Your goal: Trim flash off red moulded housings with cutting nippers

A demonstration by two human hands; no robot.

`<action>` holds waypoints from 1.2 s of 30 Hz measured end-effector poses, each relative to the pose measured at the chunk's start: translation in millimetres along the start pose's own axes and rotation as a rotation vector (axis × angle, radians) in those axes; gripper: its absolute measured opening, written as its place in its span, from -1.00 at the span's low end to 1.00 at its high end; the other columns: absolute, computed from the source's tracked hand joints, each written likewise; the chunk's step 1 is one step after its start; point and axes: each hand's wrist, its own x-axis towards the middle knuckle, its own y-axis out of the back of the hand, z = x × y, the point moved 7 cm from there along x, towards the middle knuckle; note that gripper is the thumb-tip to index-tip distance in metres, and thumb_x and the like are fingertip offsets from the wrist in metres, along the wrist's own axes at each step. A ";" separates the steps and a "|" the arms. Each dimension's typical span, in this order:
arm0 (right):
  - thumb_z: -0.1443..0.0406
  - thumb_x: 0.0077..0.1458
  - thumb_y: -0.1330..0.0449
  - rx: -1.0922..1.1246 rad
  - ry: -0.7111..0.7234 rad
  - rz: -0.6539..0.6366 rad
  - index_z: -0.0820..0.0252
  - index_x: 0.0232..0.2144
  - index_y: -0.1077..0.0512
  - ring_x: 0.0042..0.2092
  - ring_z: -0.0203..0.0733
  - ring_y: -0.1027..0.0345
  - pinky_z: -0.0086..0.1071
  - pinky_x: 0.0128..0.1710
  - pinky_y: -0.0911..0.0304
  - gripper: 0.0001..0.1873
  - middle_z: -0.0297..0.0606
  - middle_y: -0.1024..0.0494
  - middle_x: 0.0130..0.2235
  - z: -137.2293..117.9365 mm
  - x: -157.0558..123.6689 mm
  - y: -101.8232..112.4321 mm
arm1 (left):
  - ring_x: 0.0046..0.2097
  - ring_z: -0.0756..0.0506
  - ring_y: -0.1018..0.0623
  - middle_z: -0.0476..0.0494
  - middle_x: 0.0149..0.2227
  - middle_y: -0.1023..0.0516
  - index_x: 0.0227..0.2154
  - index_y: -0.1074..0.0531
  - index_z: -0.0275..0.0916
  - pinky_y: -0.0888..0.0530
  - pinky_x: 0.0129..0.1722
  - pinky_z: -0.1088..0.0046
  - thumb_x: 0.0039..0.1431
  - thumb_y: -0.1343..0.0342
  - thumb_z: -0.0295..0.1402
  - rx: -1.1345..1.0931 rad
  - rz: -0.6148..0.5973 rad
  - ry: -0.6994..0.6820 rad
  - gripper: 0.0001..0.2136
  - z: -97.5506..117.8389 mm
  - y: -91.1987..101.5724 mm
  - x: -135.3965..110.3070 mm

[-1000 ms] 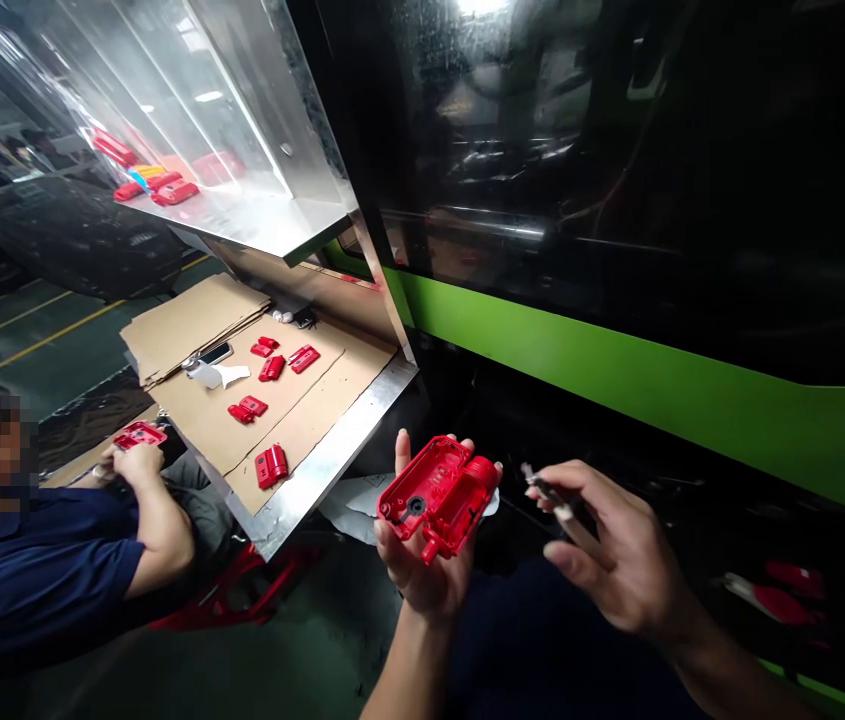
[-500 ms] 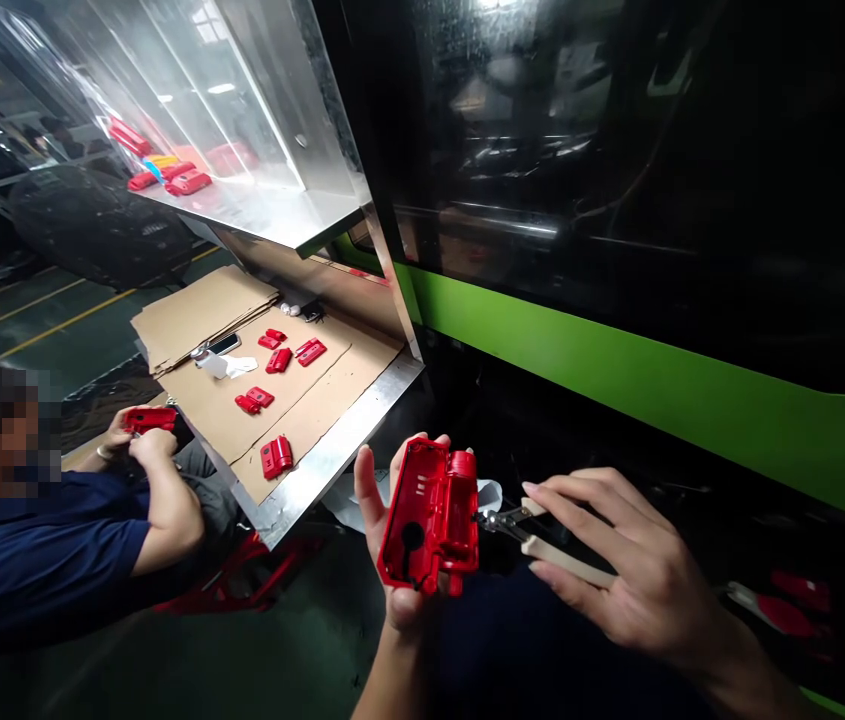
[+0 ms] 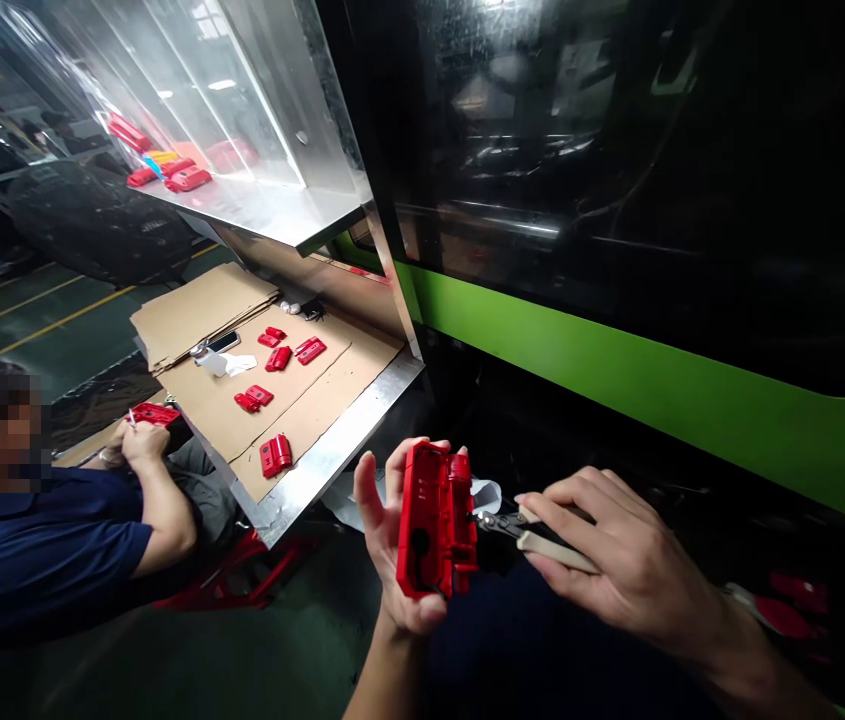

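A red plastic housing (image 3: 422,530), hollow side towards me, rests in my left hand (image 3: 384,560), with the fingers behind it and the thumb at its lower edge. My right hand (image 3: 609,560) grips a pair of side cutters (image 3: 557,550) by the pale handles, which stand somewhat apart. The small metal jaws are at the right edge of the housing. I cannot tell whether they touch the plastic or have closed on any of it.
On the left, a cardboard-covered bench (image 3: 302,420) carries several red parts (image 3: 276,455), a phone and white paper. A metal shelf (image 3: 264,215) holds more parts. A co-worker (image 3: 54,530) handles a red part. A black machine with a green band (image 3: 579,340) fills the right.
My left hand has turned the housing, so it appears narrower. The cutters have shifted slightly left, and their handles have come closer together. The co-worker's hands and red part have moved a little.
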 end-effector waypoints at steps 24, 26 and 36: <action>0.03 0.19 -0.07 2.146 -1.461 0.489 0.32 0.05 -0.47 -0.42 -0.27 -0.34 -0.40 -0.45 -0.43 -0.43 -0.21 -0.49 -0.35 45.7 -45.2 -88.9 | 0.23 -0.50 -0.35 -0.35 0.17 -0.41 0.31 -0.18 -0.02 -0.20 0.20 -0.41 0.12 0.10 0.32 -0.464 0.172 0.239 -0.21 -30.6 7.2 1.6; 0.04 0.17 -0.09 2.116 -1.488 0.558 0.37 0.10 -0.43 -0.51 -0.33 -0.23 -0.45 -0.57 -0.33 -0.40 -0.26 -0.43 -0.42 48.4 -46.6 -88.9 | 0.23 -0.52 -0.33 -0.35 0.18 -0.40 0.29 -0.20 -0.01 -0.15 0.20 -0.45 0.10 0.15 0.36 -0.460 0.182 0.254 -0.19 -32.1 7.6 1.1; -0.02 0.11 -0.12 2.038 -1.315 0.542 0.25 0.17 -0.35 0.18 0.05 -0.36 -0.13 0.17 -0.37 -0.32 0.05 -0.45 0.14 51.6 -45.8 -80.8 | 0.22 -0.52 -0.36 -0.37 0.19 -0.39 0.31 -0.17 0.01 -0.14 0.18 -0.48 0.09 0.15 0.37 -0.465 0.145 0.273 -0.18 -31.0 0.4 -2.0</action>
